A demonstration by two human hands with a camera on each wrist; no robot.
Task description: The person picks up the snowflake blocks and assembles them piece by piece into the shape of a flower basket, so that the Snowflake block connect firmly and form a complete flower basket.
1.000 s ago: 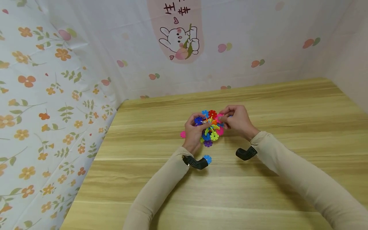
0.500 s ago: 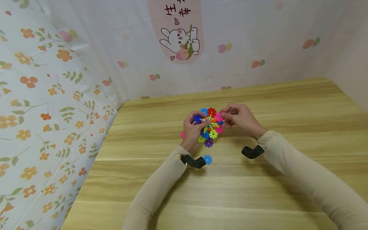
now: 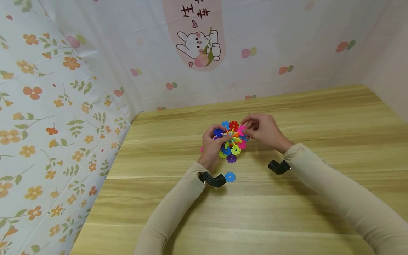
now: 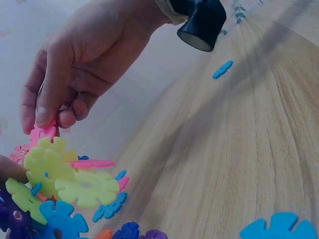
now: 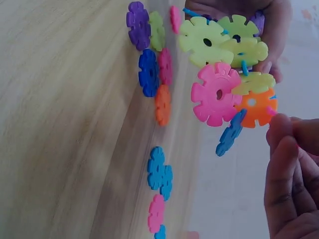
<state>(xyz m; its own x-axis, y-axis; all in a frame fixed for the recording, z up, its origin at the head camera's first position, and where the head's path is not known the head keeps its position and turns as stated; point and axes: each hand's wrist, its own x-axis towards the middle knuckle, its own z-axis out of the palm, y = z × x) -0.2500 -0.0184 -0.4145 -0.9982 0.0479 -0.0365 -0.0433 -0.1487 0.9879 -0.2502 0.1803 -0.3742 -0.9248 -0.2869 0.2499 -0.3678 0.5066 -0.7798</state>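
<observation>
My left hand [image 3: 211,143] grips a cluster of interlocked plastic snowflake discs [image 3: 236,150] from its left side, thumb on top. Several yellow-green discs [image 4: 87,188], an orange disc [image 5: 258,105] and a pink disc [image 5: 217,94] are joined in it. On the cluster's right side, my right hand [image 3: 266,131] pinches another pink snowflake disc [image 4: 42,133] between thumb and fingertips. That disc touches the cluster; whether its slot is engaged cannot be seen. Most of it is hidden behind the fingers in the right wrist view.
Loose snowflake discs lie on the wooden table [image 3: 204,212], among them a light blue one [image 3: 230,177] by my left wrist. A purple disc [image 5: 138,26], a dark blue disc [image 5: 148,72] and an orange one [image 5: 162,105] lie below the cluster. Patterned cloth [image 3: 146,46] hangs behind.
My right hand has shifted slightly right and away from me, still pinching the pink disc. The left hand has drifted slightly left and keeps its grip on the cluster.
</observation>
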